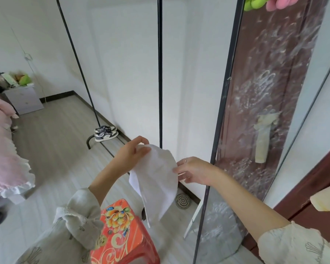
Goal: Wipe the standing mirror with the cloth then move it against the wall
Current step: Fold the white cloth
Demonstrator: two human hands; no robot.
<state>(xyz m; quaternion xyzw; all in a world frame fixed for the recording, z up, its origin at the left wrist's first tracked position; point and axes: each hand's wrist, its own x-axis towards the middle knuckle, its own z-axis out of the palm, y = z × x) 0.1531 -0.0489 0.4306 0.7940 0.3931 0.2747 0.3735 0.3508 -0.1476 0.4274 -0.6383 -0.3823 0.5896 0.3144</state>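
The left hand (131,152) is pinching the top corner of a white square cloth (156,178). The right hand (193,169) is pinching the cloth's right edge, near the smeared black-framed standing mirror (255,111).

I see a soft matt white cloth (156,180), smeared glossy mirror (265,111) glass, and a shiny printed plastic stool (122,235).

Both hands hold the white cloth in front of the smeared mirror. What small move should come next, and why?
Probably bring the cloth to the right, onto the mirror glass. The left hand and right hand hold it spread in the air, clear of the glass, which is covered in whitish smears.
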